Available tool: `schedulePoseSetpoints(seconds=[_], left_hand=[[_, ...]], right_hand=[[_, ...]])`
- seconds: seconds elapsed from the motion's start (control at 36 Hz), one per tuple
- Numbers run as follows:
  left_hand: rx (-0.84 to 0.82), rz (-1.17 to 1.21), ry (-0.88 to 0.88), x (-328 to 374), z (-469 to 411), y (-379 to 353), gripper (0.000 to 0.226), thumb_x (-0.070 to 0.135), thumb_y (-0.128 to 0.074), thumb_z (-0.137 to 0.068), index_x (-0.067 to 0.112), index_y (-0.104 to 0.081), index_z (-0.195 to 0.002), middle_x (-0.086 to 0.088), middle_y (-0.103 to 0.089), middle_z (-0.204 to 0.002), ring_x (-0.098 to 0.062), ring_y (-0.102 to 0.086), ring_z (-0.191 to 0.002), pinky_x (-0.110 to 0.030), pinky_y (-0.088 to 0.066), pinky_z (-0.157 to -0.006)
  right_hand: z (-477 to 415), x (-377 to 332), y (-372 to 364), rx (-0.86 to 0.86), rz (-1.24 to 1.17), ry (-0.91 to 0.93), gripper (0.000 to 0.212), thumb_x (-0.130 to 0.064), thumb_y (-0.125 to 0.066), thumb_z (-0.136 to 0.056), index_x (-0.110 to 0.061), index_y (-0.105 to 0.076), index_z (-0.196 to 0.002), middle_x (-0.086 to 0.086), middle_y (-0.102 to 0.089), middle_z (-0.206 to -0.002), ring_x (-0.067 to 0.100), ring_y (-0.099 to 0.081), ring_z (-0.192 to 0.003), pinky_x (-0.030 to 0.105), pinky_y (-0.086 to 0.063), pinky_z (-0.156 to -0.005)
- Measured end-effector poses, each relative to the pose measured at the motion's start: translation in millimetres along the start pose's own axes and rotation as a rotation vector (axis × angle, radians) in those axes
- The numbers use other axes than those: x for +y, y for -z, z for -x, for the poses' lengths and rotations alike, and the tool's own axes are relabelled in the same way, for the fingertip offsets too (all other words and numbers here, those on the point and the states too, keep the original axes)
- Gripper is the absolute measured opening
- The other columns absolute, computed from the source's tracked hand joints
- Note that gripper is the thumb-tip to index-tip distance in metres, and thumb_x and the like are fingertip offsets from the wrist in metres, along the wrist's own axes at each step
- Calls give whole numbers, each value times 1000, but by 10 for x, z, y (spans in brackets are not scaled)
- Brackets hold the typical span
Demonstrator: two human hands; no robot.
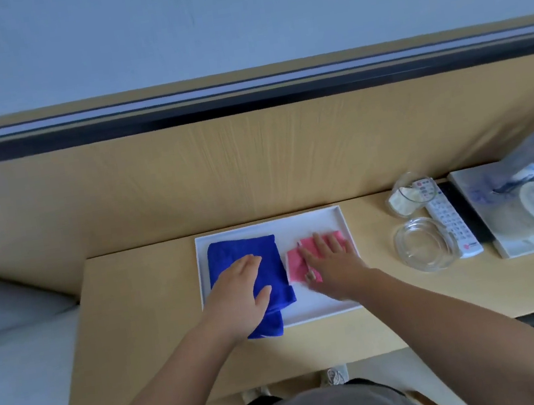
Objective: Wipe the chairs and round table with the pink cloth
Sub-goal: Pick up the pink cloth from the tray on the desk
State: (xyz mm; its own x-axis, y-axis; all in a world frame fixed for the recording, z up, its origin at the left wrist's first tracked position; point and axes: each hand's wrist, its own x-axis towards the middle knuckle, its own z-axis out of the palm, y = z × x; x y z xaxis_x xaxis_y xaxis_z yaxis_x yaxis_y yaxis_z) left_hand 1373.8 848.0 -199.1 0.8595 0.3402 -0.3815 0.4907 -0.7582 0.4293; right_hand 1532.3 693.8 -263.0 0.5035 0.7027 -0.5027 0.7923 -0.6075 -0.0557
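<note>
The pink cloth point(296, 263) lies folded in the right half of the white tray point(296, 224), centre frame, on the bench point(142, 307). The right hand point(334, 265) rests on it, released, fingers straight. The left hand point(237, 293) lies released on the blue cloth point(241, 249). Markings on the remote control point(448, 220), right of frame, are illegible.

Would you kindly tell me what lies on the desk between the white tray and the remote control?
In the head view, a clear glass ashtray lies between the white tray and the remote control.
</note>
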Motion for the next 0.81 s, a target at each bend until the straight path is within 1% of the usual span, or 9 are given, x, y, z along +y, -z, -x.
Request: schedulePoseSetpoints(seconds=[0.11, 0.22, 0.36, 0.53, 0.58, 0.64, 0.72, 0.78, 0.81], left_hand=[[35, 41, 59, 108, 11, -46, 57, 34, -40, -100, 20, -19, -151, 6, -17, -158, -10, -12, -145, -23, -12, -114], [48, 51, 91, 231, 25, -76, 55, 32, -39, -100, 21, -21, -150, 8, -17, -158, -8, -11, -144, -22, -11, -114], [90, 49, 104, 371, 36, -64, 55, 31, -42, -99, 21, -23, -150, 8, -21, -156, -7, -15, -143, -20, -15, -112], [132, 103, 69, 576, -21, 31, 59, 34, -49, -96, 24, -25, -149, 11, -24, -154, -7, -24, -139, -22, -27, -107], [162, 138, 28, 645, -48, 59, 59, 36, -52, -94, 28, -27, -147, 16, -29, -151, -6, -32, -134, -22, -35, -101], [182, 192, -40, 717, -77, 84, 63, 39, -56, -91, 33, -26, -146, 21, -35, -143, -3, -40, -127, -24, -40, -95], [108, 297, -141, 830, -100, 148, 89, 38, -66, -86, 40, -4, -150, 27, -31, -135, 9, -37, -114, -13, -35, -91], [50, 349, -224, 891, -113, 197, 105, 34, -73, -81, 44, 7, -148, 29, -31, -137, 14, -38, -111, -2, -32, -86], [42, 369, -272, 911, -122, 217, 108, 32, -75, -79, 45, 8, -148, 32, -33, -136, 17, -38, -112, 0, -32, -85]], right_hand=[[-71, 63, 21, -1, 62, 82, 69, -40, -42, -99, -24, -6, -156, 15, -19, -156, 39, -17, -142, 48, -14, -116], [-104, 207, 70, 102, 30, 156, 59, -16, -44, -98, -23, -25, -153, 8, -40, -142, 32, -37, -127, 37, -35, -104], [-120, 334, 199, 184, -217, 211, 44, -17, -44, -98, -21, -47, -142, 8, -56, -120, 31, -53, -111, 37, -47, -84], [132, 332, 454, 298, -565, 234, 42, -18, -57, -92, -26, -57, -133, 1, -64, -110, 18, -58, -101, 28, -42, -78], [265, 305, 514, 368, -649, 240, 39, -17, -61, -90, -24, -61, -129, -13, -59, -100, 2, -55, -88, 22, -38, -73], [393, 268, 567, 412, -740, 227, 34, -18, -65, -89, -21, -64, -122, -17, -46, -91, -1, -49, -78, 23, -37, -70], [619, 173, 742, 443, -920, 166, 20, -12, -63, -89, -16, -68, -107, -8, -51, -86, 5, -52, -75, 24, -44, -69], [761, 95, 876, 423, -1141, 127, 11, -5, -56, -92, -10, -66, -92, -13, -56, -65, -1, -55, -60, 18, -42, -55], [820, 53, 922, 407, -1252, 105, 13, -5, -54, -94, -11, -63, -87, -14, -56, -56, -2, -55, -51, 19, -40, -48]])
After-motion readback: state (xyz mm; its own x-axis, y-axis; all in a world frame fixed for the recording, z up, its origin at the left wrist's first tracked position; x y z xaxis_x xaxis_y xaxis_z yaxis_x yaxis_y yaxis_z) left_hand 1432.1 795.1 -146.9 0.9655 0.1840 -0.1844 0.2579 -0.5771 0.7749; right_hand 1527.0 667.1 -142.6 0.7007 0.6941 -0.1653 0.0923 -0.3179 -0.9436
